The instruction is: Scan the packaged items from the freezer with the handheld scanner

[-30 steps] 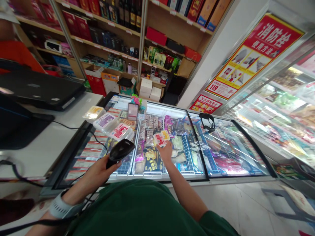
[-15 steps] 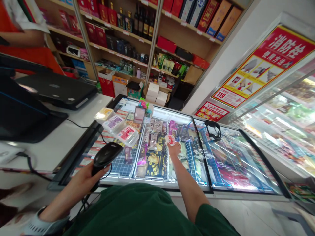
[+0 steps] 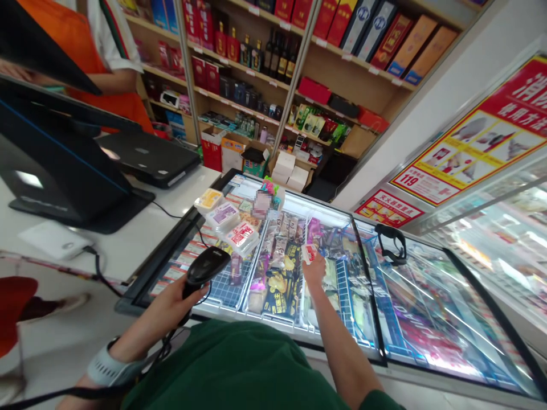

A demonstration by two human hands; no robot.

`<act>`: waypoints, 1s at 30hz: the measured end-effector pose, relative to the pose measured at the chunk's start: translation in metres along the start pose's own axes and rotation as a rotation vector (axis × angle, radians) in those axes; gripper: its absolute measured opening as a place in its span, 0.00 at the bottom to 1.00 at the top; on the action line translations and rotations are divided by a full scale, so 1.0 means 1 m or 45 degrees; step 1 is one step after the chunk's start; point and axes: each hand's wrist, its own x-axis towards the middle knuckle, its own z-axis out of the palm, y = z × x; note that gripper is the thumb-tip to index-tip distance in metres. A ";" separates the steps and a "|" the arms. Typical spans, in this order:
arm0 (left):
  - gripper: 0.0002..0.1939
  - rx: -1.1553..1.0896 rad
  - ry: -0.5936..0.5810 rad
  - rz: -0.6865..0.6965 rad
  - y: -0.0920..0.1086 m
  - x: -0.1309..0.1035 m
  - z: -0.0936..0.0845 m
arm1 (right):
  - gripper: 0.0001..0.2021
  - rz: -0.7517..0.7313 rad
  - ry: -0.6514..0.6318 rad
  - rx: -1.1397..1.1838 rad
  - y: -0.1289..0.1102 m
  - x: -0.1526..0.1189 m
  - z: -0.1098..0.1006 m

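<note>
You're holding a scanner (image 3: 209, 265) in your curled left hand (image 3: 179, 295), near and left; your right hand (image 3: 315, 271) is pinching a small red-labelled box (image 3: 309, 253) over the freezer (image 3: 132, 307), right of three tubs (image 3: 223, 217). Apparently scanning; next move is likely calling for bringing box and scanner face to face.

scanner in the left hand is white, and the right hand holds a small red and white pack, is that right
Not quite: the head view shows that the scanner is black, not white. The left hand does hold it, and the right hand holds a small red and white pack.
</note>
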 end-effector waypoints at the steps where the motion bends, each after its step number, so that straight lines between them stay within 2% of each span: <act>1: 0.31 0.001 -0.007 -0.005 -0.001 0.000 0.000 | 0.33 -0.113 -0.033 0.013 -0.007 0.002 -0.003; 4: 0.31 0.012 -0.022 -0.034 -0.002 -0.002 -0.002 | 0.29 -0.512 -0.183 0.065 -0.041 0.012 -0.012; 8: 0.30 0.006 -0.009 -0.005 -0.002 -0.006 -0.003 | 0.31 -1.013 -0.383 0.119 -0.104 0.022 -0.026; 12: 0.28 -0.047 0.018 0.021 -0.011 -0.012 -0.006 | 0.36 -1.421 -0.514 0.097 -0.164 0.021 -0.036; 15: 0.29 -0.051 0.048 0.020 -0.019 -0.016 -0.009 | 0.40 -1.649 -0.597 -0.018 -0.196 0.019 -0.037; 18: 0.29 -0.060 0.111 0.026 -0.025 -0.020 -0.011 | 0.43 -1.729 -0.651 -0.140 -0.217 0.017 -0.036; 22: 0.30 -0.137 0.146 0.009 -0.028 -0.023 -0.013 | 0.43 -1.717 -0.672 -0.261 -0.229 0.016 -0.035; 27: 0.32 -0.145 0.157 0.010 -0.027 -0.025 -0.013 | 0.35 -1.775 -0.632 -0.263 -0.222 0.013 -0.041; 30: 0.32 -0.106 0.139 0.016 -0.025 -0.024 -0.012 | 0.33 -1.700 -0.587 -0.224 -0.208 0.008 -0.046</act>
